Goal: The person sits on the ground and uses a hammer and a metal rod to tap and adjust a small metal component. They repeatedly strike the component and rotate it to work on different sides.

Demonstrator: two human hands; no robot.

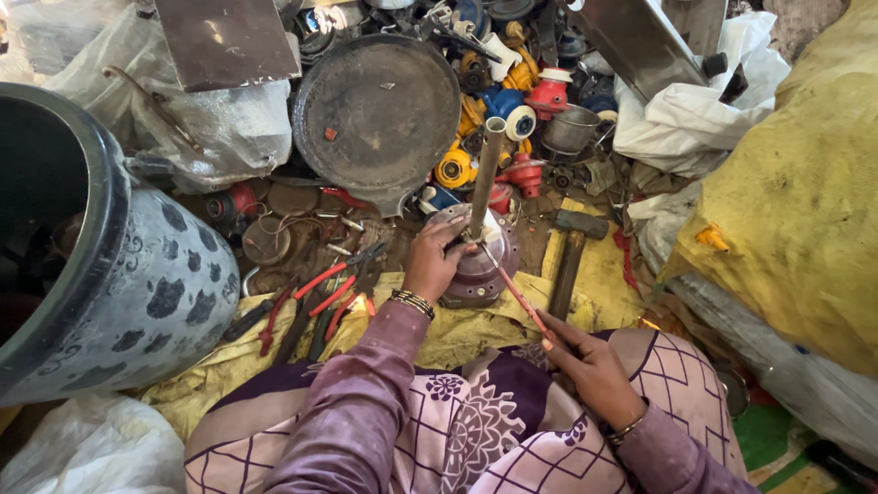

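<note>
The left hand (437, 259) is gripping the base of an upright grey metal pipe (485, 174) rising from a round, dusty metal motor housing (477, 265) sitting on the yellow cloth (594, 265). The right hand (593, 366) is pinching a thin red-handled screwdriver (517, 295), its tip touching the housing beside the pipe. A wooden-handled hammer (569, 256) is lying just right; red-handled pliers (320, 297) are lying left.

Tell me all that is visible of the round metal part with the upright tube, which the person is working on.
The round metal part is a dull grey, domed disc, dusty and worn, resting on the yellow cloth before the person's knees. A pale metal tube rises from its centre, tilted slightly. The left hand grips its near left side. The right hand holds a thin red-handled tool, whose tip meets the part near the tube's base.
</note>
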